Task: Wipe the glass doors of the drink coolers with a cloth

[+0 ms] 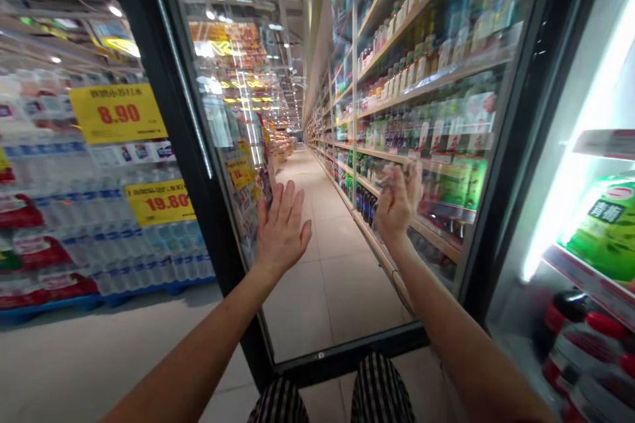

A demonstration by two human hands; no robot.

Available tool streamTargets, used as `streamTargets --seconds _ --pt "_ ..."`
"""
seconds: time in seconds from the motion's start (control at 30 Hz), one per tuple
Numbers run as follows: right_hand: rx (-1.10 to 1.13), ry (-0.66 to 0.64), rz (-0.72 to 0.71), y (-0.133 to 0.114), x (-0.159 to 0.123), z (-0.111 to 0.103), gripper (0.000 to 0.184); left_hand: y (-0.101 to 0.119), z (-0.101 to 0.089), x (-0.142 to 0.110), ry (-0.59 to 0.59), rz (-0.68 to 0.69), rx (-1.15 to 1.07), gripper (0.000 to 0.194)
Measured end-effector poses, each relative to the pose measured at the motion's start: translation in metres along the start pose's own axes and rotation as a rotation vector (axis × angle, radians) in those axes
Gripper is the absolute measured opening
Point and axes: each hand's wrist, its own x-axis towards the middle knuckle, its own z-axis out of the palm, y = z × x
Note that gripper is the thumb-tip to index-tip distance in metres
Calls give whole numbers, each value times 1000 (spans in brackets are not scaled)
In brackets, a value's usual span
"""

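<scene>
A glass fridge door with a black frame stands swung out in front of me in a supermarket aisle. My left hand is raised with fingers spread flat against or just before the glass. My right hand is also up near the glass, its fingers smeared by motion, and nothing shows in it. The open cooler is at my right, lit inside.
Green packs and red-capped bottles sit on the cooler shelves at right. Stacked water bottles with yellow price signs fill the left. Drink shelves line the aisle seen through the glass. Striped trouser knees show below.
</scene>
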Motion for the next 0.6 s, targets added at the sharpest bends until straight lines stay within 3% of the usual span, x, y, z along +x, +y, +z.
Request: streamTargets --seconds 0.13,0.27,0.4,0.53,0.6 --pt "197 -250 -168 -60 -22 3 54 15 -3 5 26 91 -72 63" --pt "494 -275 -70 -87 -28 -2 58 38 5 21 29 241 -130 52" --pt "572 -267 -63 -58 -17 -9 59 55 19 44 3 214 -63 54" --pt "223 -22 -50 -7 0 -7 53 69 28 67 15 207 -23 53" --pt "91 9 -81 12 5 -5 52 68 28 77 20 244 -16 51"
